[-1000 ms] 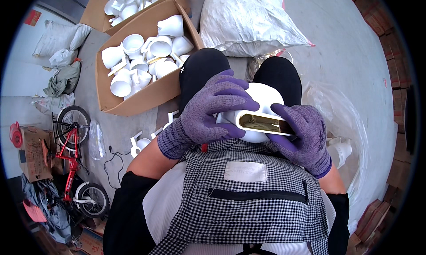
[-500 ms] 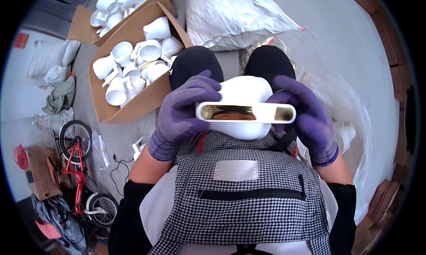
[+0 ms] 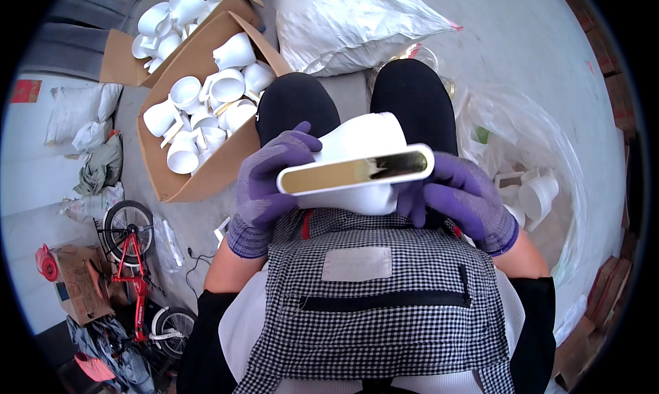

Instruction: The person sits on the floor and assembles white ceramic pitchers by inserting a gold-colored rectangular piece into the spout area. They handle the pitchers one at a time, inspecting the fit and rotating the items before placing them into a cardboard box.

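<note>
Over my lap lies a white plastic jug (image 3: 357, 136), on its side with its long handle facing up. A shiny gold strip (image 3: 329, 177) runs along the handle. My left hand (image 3: 271, 178), in a purple and grey knit glove, grips the jug's left side, fingers above and thumb below the handle's end. My right hand (image 3: 460, 191), gloved alike, has its fingers curled against the right side of the body, below the handle's right end. Some right fingertips are hidden behind the jug.
A cardboard box (image 3: 159, 167) full of white jugs stands left of my knees, another box (image 3: 118, 59) behind it. A silvery sack (image 3: 343, 30) lies ahead. On the right a clear plastic bag (image 3: 566, 209) holds white jugs. A red bicycle (image 3: 141, 298) is at far left.
The jug has shifted left and tilted, its handle's right end now higher. My right hand has moved left and lower, its fingers more curled against the jug. My left hand has moved slightly left with it.
</note>
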A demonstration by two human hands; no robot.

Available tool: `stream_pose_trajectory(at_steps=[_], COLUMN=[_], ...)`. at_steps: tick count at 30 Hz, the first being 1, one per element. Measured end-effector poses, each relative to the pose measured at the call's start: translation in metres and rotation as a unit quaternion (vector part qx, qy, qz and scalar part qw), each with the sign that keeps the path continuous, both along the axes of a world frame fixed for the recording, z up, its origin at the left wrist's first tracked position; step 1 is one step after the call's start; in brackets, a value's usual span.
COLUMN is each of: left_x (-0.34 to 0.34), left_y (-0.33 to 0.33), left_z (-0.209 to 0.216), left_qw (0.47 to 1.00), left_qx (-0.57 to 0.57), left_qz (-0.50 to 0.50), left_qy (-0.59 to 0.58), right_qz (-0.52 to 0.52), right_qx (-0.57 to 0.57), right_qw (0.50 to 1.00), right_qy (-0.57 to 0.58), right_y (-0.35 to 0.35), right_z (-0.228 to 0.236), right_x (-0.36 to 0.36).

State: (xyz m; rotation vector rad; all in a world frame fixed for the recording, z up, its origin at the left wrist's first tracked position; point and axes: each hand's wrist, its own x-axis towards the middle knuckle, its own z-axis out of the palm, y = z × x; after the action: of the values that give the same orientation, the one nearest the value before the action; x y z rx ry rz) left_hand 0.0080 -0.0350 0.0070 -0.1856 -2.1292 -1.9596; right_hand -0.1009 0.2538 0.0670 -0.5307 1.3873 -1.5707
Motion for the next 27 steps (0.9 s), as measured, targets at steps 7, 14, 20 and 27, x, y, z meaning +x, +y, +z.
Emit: stream_pose_trajectory(at_steps=[7, 14, 20, 27], left_x=[-0.029, -0.062, -0.055, -0.045], left_y=[0.026, 0.035, 0.023, 0.025], left_z=[0.034, 0.046, -0.01, -0.01], left_qw=[0.997, 0.973, 0.962, 0.956], left_qx=[-0.07, -0.191, -0.242, -0.271], left_qz=[-0.019, -0.129, -0.107, -0.082], left_qy=[-0.029, 0.014, 0.067, 0.074], right_qz=[-0.102, 0.13, 0.153, 0.05], right_qx=[0.163, 0.169, 0.026, -0.043], right_qw=[0.922, 0.817, 0.806, 0.826], right_qy=[0.337, 0.536, 0.571, 0.56], right_y=[0.003, 0.001, 0.001, -0.01], right_z=[0.008, 0.017, -0.009, -0.06], right_x=[-0.03, -0.056, -0.072, -0.057])
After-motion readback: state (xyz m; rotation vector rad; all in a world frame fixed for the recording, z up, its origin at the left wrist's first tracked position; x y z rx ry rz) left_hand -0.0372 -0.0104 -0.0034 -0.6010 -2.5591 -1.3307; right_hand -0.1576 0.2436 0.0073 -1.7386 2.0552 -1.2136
